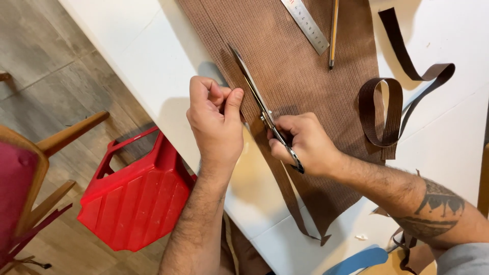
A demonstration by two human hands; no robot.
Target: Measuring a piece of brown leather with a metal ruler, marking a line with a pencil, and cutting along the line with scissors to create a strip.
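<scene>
White table (127, 46), ribbed brown fabric (305, 86), right hand (305, 145) gripping steel scissors (257, 99), left hand (216, 122) pinching fabric edge.

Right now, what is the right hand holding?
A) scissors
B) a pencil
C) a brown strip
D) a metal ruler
A: the right hand grips the handles of the scissors, whose blades lie along the brown fabric, while the ruler and pencil lie untouched farther up the fabric.
</scene>
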